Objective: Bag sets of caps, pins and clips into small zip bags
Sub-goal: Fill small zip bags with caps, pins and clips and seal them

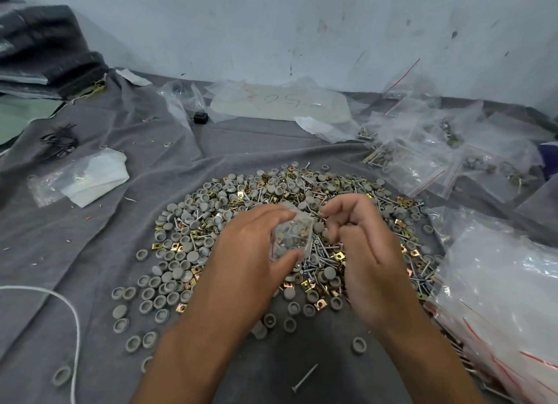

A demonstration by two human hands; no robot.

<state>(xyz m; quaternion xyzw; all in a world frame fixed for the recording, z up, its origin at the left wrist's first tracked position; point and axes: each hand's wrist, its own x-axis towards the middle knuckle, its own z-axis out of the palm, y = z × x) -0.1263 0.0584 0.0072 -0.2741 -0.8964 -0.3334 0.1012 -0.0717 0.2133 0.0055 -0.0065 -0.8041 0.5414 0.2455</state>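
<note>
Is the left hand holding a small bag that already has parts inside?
Yes, the left hand grips a small clear bag holding pins and caps.

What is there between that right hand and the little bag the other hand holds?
Nothing visible. The left hand holds the bag above the pile of caps, pins and clips, and the right hand hovers just beside it with its fingers curled, only open air between them.
</note>
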